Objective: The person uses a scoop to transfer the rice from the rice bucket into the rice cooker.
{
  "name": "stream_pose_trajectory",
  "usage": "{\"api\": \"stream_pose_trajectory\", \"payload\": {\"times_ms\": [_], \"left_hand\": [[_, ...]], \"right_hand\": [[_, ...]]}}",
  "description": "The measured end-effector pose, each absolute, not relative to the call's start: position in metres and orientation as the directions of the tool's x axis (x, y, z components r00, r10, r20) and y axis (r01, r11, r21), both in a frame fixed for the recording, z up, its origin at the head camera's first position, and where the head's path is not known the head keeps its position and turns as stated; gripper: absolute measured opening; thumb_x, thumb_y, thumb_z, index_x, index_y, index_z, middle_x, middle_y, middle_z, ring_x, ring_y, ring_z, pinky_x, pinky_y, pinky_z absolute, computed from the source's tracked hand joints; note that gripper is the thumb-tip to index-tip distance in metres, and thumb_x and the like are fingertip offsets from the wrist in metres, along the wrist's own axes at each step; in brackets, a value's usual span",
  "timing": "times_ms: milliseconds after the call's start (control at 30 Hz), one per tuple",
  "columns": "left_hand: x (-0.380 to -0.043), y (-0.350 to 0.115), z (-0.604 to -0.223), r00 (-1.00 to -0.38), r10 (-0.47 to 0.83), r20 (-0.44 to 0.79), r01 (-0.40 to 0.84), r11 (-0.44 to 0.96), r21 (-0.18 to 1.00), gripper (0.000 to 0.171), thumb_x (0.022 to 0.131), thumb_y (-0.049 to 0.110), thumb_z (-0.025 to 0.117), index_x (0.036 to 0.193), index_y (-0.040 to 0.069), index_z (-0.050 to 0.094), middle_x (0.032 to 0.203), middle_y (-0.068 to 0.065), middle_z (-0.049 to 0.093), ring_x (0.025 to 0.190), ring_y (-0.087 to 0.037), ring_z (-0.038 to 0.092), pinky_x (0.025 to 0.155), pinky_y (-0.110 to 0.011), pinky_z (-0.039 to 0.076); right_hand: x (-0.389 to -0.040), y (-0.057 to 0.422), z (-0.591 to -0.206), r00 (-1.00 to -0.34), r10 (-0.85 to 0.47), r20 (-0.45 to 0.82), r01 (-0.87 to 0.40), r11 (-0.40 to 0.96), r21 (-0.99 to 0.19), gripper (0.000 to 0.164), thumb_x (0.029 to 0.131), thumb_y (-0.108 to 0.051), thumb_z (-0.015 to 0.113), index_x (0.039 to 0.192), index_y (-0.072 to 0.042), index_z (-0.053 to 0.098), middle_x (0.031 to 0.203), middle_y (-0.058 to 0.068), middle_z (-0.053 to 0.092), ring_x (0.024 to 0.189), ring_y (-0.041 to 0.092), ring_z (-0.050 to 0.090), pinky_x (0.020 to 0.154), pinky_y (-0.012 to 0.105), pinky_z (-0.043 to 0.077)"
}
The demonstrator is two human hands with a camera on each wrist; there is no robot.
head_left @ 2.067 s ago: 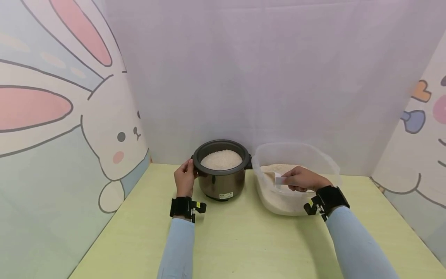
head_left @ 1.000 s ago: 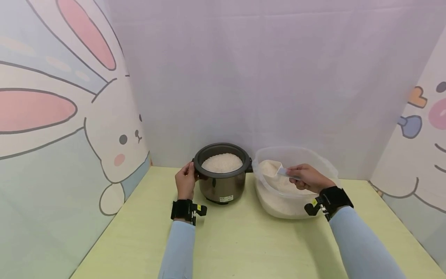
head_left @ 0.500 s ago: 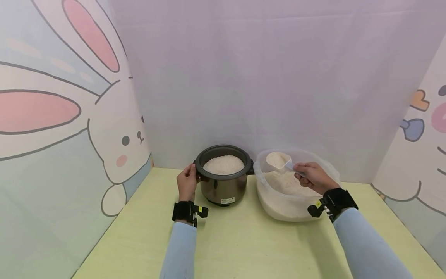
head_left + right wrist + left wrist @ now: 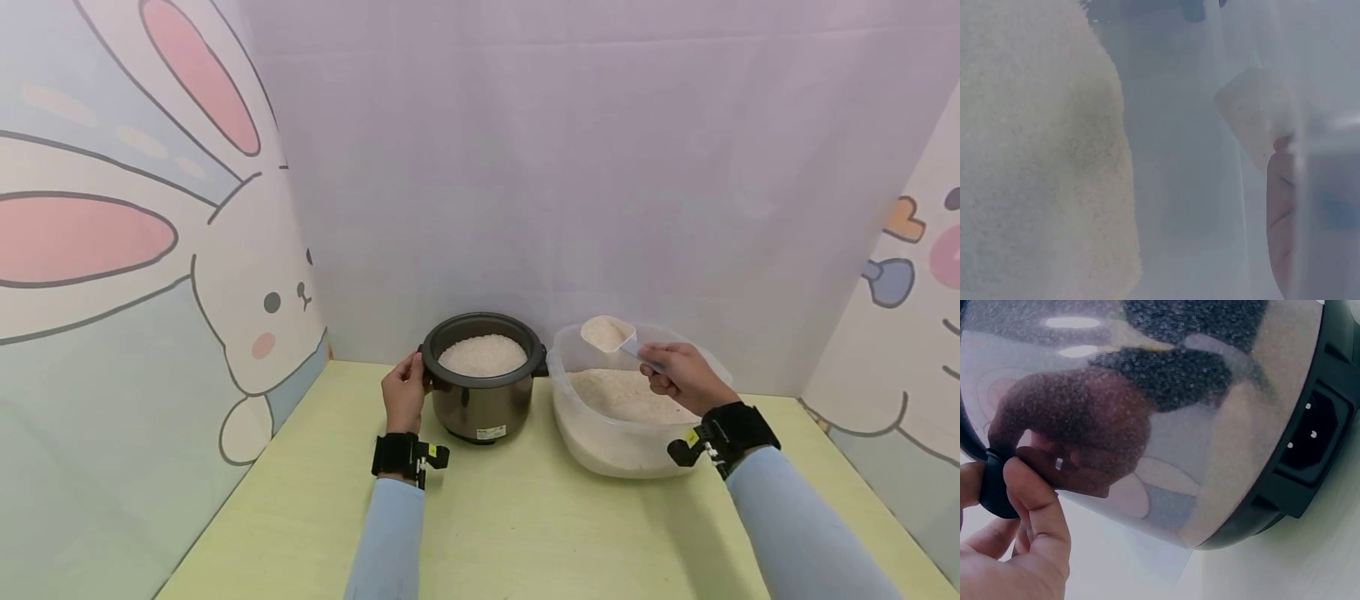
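Note:
A dark brown rice cooker (image 4: 480,404) stands lidless on the table, its pot holding a mound of white rice (image 4: 483,356). My left hand (image 4: 403,393) pinches the cooker's black side handle (image 4: 996,490) between thumb and fingers. To the right of the cooker sits a translucent plastic tub (image 4: 600,454) with rice (image 4: 626,396) inside. Above the tub's back left rim, a white scoop (image 4: 606,335) filled with rice is held by its handle in my right hand (image 4: 684,379). In the right wrist view the scoop (image 4: 1257,112) shows blurred through the tub wall.
The pale yellow tabletop (image 4: 517,533) extends in front of the cooker and tub. A lilac cloth (image 4: 480,167) hangs behind them, and rabbit-printed panels (image 4: 247,333) flank both sides. A power socket (image 4: 1313,434) is low on the cooker's side.
The scoop, first dipped in the tub's rice, has come up loaded with rice and now is above the rim. My left hand has stayed on the cooker's handle.

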State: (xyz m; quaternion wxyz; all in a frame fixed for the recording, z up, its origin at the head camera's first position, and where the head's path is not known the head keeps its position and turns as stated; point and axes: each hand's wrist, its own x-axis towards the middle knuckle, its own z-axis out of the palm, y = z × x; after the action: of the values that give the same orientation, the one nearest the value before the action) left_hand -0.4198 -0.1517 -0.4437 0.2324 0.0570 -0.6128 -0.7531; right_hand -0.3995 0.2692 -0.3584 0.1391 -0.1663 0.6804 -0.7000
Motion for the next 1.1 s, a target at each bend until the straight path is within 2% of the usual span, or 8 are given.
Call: {"api": "stream_pose_trajectory", "payload": {"times_ms": [200,300,567,900,1000,1100], "left_hand": [[-0.421,-0.152,-0.444,-0.884,-0.423,0.201,0.283,-0.142,0.948,0.032,0.087,0.032,0.058,0.111,0.011,0.063,0.094,-0.011,0.059,0.077,-0.021,0.063,0.064,-0.029,0.055],[-0.42,-0.153,-0.445,-0.883,-0.424,0.198,0.282,-0.143,0.949,0.031,0.087,0.031,0.058,0.111,0.011,0.063,0.094,-0.011,0.059,0.076,-0.02,0.062,0.064,-0.028,0.055],[-0.42,-0.152,-0.445,-0.883,-0.421,0.21,0.297,-0.152,0.943,0.03,0.087,0.03,0.058,0.11,0.012,0.063,0.095,-0.01,0.06,0.079,-0.021,0.063,0.065,-0.029,0.055],[-0.421,-0.151,-0.445,-0.875,-0.436,0.211,0.293,-0.131,0.947,0.032,0.087,0.032,0.058,0.111,0.011,0.063,0.091,-0.013,0.059,0.074,-0.019,0.063,0.063,-0.028,0.055],[-0.421,-0.151,-0.445,-0.877,-0.433,0.21,0.29,-0.129,0.948,0.033,0.086,0.033,0.058,0.11,0.012,0.064,0.091,-0.012,0.059,0.075,-0.02,0.063,0.063,-0.029,0.055],[-0.421,-0.151,-0.444,-0.88,-0.429,0.205,0.283,-0.126,0.951,0.034,0.086,0.034,0.058,0.111,0.011,0.063,0.092,-0.011,0.059,0.076,-0.02,0.063,0.064,-0.029,0.055]], "right_hand": [[-0.408,0.265,-0.349,-0.919,-0.389,0.062,-0.039,-0.067,-0.997,0.027,0.097,-0.02,0.041,0.101,0.006,0.043,0.07,0.005,0.043,0.05,0.015,0.02,0.051,0.035,0.012],[-0.41,0.258,-0.341,-0.93,-0.362,0.063,-0.038,-0.075,-0.996,0.027,0.096,-0.022,0.043,0.1,0.004,0.045,0.069,0.005,0.044,0.049,0.014,0.021,0.051,0.035,0.012],[-0.405,0.229,-0.315,-0.956,-0.291,-0.024,0.068,-0.143,-0.987,0.035,0.096,-0.02,0.043,0.113,0.008,0.032,0.068,0.004,0.043,0.047,0.011,0.026,0.044,0.026,0.02],[-0.403,0.193,-0.299,-0.961,-0.274,-0.048,0.097,-0.171,-0.981,0.033,0.096,-0.015,0.041,0.116,0.009,0.031,0.068,0.005,0.04,0.048,0.012,0.022,0.047,0.028,0.018],[-0.403,0.182,-0.298,-0.961,-0.277,-0.025,0.069,-0.148,-0.987,0.03,0.095,-0.013,0.043,0.112,0.01,0.034,0.069,0.006,0.039,0.051,0.014,0.02,0.052,0.032,0.015],[-0.404,0.172,-0.298,-0.959,-0.282,0.0,0.029,-0.102,-0.994,0.019,0.094,-0.012,0.045,0.099,0.006,0.042,0.071,0.007,0.038,0.053,0.015,0.021,0.055,0.034,0.015]]}}
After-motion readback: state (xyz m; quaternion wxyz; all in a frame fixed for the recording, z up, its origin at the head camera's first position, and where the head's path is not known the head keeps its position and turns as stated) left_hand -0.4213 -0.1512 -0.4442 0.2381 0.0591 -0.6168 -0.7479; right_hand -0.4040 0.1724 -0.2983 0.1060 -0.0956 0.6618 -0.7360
